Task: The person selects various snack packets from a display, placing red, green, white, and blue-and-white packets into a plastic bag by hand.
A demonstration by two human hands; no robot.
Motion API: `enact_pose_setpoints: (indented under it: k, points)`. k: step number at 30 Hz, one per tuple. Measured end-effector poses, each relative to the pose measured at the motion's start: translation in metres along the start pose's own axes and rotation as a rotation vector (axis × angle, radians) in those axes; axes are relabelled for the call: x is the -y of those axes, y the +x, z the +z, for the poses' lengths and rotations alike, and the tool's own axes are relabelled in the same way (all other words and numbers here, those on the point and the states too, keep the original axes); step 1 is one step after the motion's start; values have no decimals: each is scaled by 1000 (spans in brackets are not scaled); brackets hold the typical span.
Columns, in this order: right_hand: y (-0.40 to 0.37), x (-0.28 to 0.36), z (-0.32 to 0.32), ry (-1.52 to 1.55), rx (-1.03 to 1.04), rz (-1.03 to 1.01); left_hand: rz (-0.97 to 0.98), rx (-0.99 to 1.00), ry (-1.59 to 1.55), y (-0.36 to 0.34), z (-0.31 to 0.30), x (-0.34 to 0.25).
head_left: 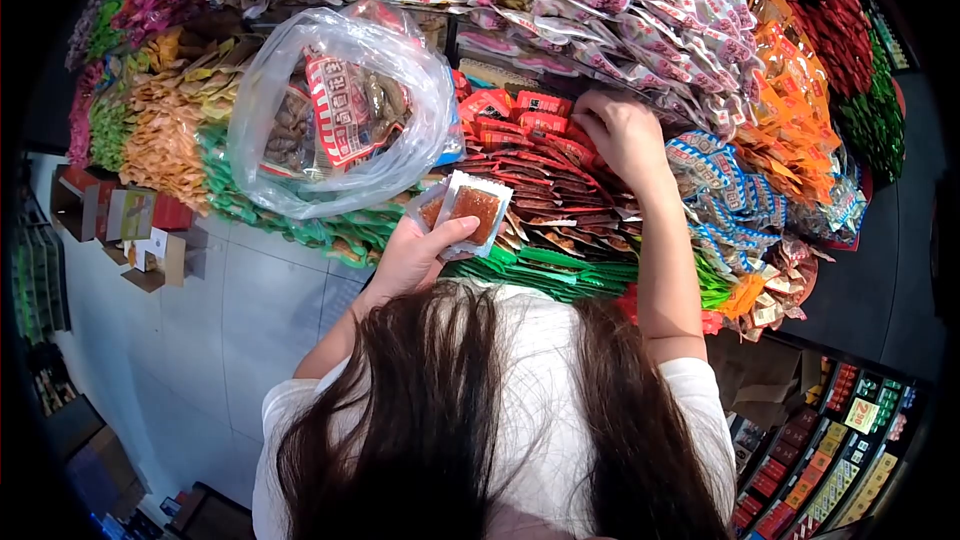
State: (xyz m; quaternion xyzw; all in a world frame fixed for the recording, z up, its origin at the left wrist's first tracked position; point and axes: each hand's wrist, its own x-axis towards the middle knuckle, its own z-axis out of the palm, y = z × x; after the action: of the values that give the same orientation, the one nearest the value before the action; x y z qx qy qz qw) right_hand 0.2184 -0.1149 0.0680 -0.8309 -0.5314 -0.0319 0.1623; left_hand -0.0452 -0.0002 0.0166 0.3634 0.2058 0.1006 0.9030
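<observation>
My left hand (425, 250) is closed on a few small flat snack packets (476, 212), with the thumb across the front one. They have pale, see-through wrappers and orange-brown food inside. My right hand (622, 130) reaches into rows of red snack packets (540, 165), its fingers bent down and pinched at the edge of one; the fingertips are partly hidden. Left of these rows, an open clear plastic bag (262, 180) lies on the display. Inside it are a red-and-white labelled packet (340, 110) and other brown snack packs.
White-and-pink packets (640, 10) are heaped behind, orange packets (790, 90) and blue-striped packets (725, 180) to the right. Green packets (550, 275) line the front edge. Open cardboard boxes (125, 220) stand at left, above the tiled floor (235, 320). Shelves of goods (820, 450) are at lower right.
</observation>
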Motion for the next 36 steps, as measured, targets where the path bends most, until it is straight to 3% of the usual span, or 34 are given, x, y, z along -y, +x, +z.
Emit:
enact_pose_setpoints:
  k: [8,14,16,20,22,24,26,30,33,36]
  points:
    - [2,-5,7,127,-21,-44,-22,-20,-24,-1,-2,-1]
    - [7,9,-5,55,96,47,10,17,-31,-1,-2,-1]
    - [12,25,-3,0,-137,-39,39,11,-49,-1,-3,2]
    - [34,51,15,157,-144,-322,13,46,-57,0,-1,2]
    - [43,57,32,214,-68,-357,14,34,-36,-1,-2,3]
    - [47,59,36,206,-84,-364,19,34,-34,-2,-3,1]
    - [49,52,38,104,89,-244,25,32,-36,-3,-3,-1]
    - [43,44,31,231,-73,-149,38,11,-64,-4,-5,-1]
    - [41,43,36,459,38,-44,20,21,-37,-3,-4,-1]
    - [40,40,38,457,40,-123,3,22,-12,-3,-4,1]
